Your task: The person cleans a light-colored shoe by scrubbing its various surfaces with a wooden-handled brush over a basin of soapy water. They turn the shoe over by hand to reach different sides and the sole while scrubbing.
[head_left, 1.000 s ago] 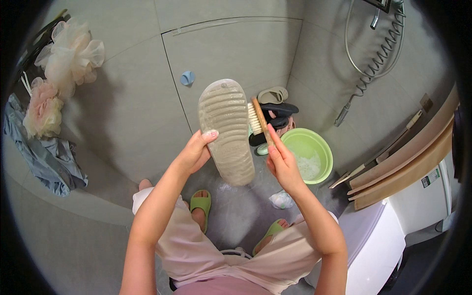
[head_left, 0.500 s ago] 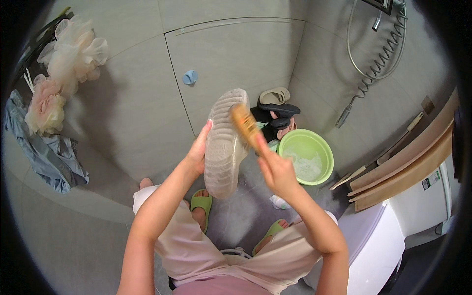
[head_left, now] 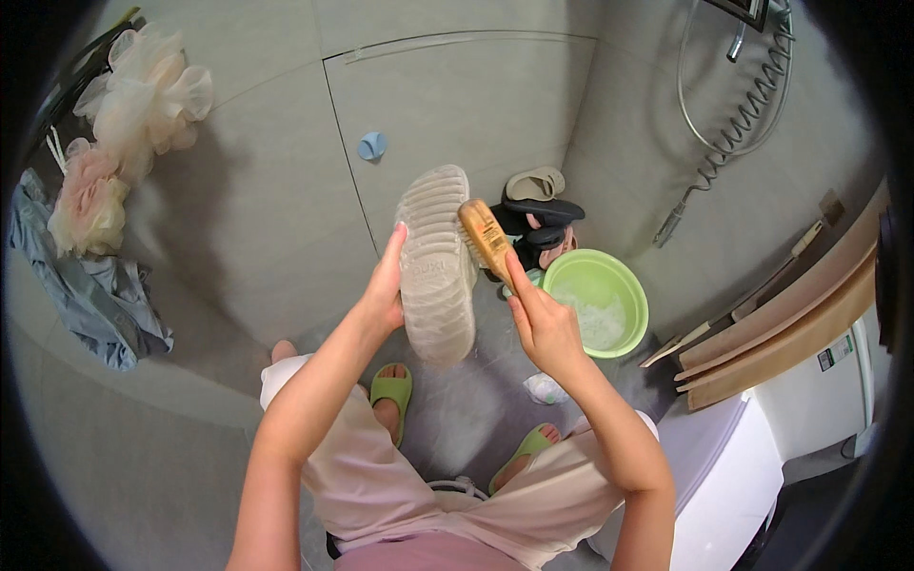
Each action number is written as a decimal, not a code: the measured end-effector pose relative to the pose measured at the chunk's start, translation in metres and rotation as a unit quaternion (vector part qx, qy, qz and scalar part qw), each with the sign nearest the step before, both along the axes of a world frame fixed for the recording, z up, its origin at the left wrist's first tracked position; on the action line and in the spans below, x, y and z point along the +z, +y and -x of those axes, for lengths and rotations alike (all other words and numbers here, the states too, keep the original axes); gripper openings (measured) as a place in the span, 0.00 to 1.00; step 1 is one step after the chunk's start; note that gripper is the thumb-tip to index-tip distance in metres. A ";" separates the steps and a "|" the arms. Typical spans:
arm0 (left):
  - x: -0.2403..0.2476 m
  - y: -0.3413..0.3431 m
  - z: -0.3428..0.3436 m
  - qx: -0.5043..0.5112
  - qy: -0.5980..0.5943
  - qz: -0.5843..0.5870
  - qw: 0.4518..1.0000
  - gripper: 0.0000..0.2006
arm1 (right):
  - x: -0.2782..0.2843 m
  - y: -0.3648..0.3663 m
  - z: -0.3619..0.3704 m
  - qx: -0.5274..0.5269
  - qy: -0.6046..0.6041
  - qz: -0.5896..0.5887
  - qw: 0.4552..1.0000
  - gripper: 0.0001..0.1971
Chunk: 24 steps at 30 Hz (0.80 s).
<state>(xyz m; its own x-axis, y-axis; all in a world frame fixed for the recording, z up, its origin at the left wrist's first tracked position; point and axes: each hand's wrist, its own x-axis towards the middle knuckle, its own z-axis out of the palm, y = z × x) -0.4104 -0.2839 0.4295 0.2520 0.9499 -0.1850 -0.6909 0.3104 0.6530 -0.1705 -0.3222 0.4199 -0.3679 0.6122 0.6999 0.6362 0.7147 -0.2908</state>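
Observation:
A pale slipper point(head_left: 436, 262) is held up in front of me, its ridged sole facing me and its toe end pointing away. My left hand point(head_left: 387, 285) grips it by the left edge, thumb on the sole and fingers hidden behind. In my right hand point(head_left: 547, 324) is a wooden scrubbing brush point(head_left: 487, 238), gripped by its handle with the index finger laid along it. The brush's bristles meet the slipper's right edge. Right of the slipper, on the floor, stands a green basin point(head_left: 621, 309) with sudsy water in it.
Several slippers point(head_left: 543, 211) are piled against the far wall. A white crumpled packet point(head_left: 546, 387) lies near my right foot. On the right stand a white toilet point(head_left: 709, 476), leaning boards point(head_left: 785, 333) and a shower hose point(head_left: 752, 105). Bath puffs point(head_left: 143, 95) and blue cloth point(head_left: 90, 285) hang at left.
The brush has moved from across the sole to the slipper's right edge, slightly right and down. The slipper has tilted a little and its lower end has risen.

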 end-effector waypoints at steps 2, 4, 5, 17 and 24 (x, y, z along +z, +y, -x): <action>-0.003 -0.002 -0.002 0.057 0.011 0.009 0.998 0.32 | -0.006 -0.005 0.004 0.016 -0.010 0.003 1.000 0.35; -0.006 -0.004 -0.006 0.094 0.019 -0.005 0.995 0.31 | -0.008 -0.017 0.010 0.031 -0.042 0.033 0.998 0.34; -0.008 -0.006 -0.007 0.131 0.028 -0.019 0.991 0.30 | -0.008 -0.015 0.009 0.032 -0.042 0.036 0.998 0.34; -0.012 -0.002 -0.020 0.145 0.071 -0.060 0.985 0.26 | -0.005 -0.013 0.018 0.001 -0.020 0.101 0.995 0.35; -0.010 -0.001 -0.020 0.184 0.065 -0.038 0.980 0.27 | -0.011 -0.010 0.012 0.009 -0.051 0.092 0.994 0.34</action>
